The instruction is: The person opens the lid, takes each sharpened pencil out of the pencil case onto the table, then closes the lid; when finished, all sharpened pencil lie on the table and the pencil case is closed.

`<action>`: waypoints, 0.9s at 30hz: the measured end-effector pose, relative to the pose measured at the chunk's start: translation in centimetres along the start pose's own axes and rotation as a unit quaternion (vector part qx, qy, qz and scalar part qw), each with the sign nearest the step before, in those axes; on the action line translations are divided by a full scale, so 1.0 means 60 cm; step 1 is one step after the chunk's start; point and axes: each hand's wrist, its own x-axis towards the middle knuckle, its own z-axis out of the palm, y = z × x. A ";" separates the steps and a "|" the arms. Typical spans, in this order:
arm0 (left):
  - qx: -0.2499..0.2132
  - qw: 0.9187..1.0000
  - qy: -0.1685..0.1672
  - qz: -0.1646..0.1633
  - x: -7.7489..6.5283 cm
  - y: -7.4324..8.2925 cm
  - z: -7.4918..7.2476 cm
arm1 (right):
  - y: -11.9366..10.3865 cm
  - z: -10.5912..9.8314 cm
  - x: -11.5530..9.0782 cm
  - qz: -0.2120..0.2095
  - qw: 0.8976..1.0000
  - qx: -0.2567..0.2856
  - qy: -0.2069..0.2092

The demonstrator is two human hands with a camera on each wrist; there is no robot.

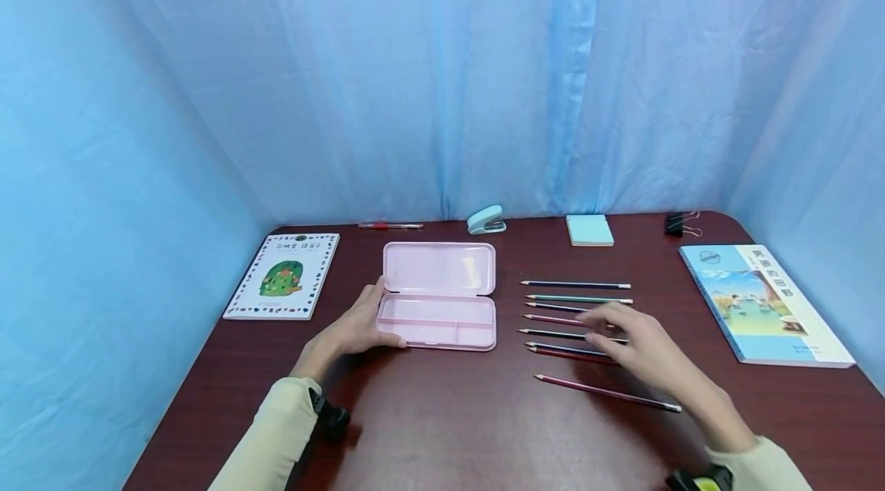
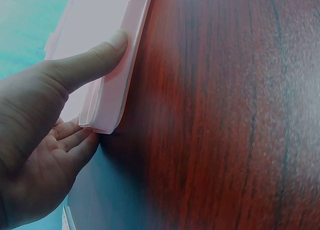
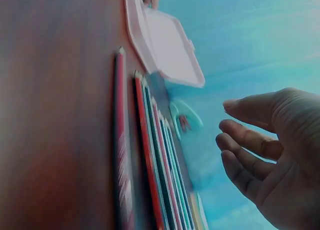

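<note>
A pink pencil case (image 1: 439, 310) lies open on the table, lid laid back and its divided tray bare. My left hand (image 1: 359, 322) grips the case's left end, thumb (image 2: 107, 52) along the front wall and fingers round the side. My right hand (image 1: 639, 341) hovers over a row of sharpened pencils, its fingers loosely bent with nothing between them. Nearest the front lies a dark red pencil (image 1: 608, 393), slanted and apart from the others. Farther back are a green pencil (image 1: 581, 299) and a dark pencil (image 1: 574, 285). The hand partly covers several pencils in the middle.
Along the back edge are a red pen (image 1: 390, 226), a mint stapler (image 1: 487, 220), a pad of sticky notes (image 1: 590, 230) and black binder clips (image 1: 676, 225). A white book (image 1: 283, 276) lies at the left, a blue-and-white book (image 1: 764, 305) at the right. Blue curtains (image 1: 387, 76) enclose the table.
</note>
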 end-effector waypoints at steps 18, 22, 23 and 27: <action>0.008 1.000 0.007 0.016 0.001 0.000 0.000 | -0.027 0.154 0.224 0.147 0.968 0.201 -0.021; 0.004 1.000 0.008 0.018 0.000 0.001 0.001 | -0.034 0.164 0.240 0.164 0.966 0.201 -0.017; 0.004 1.000 0.008 0.017 0.000 0.001 0.001 | -0.036 0.165 0.241 0.165 0.965 0.201 -0.016; -0.006 0.999 0.022 0.022 -0.001 -0.003 0.002 | -0.043 0.164 0.243 0.158 0.966 0.206 -0.012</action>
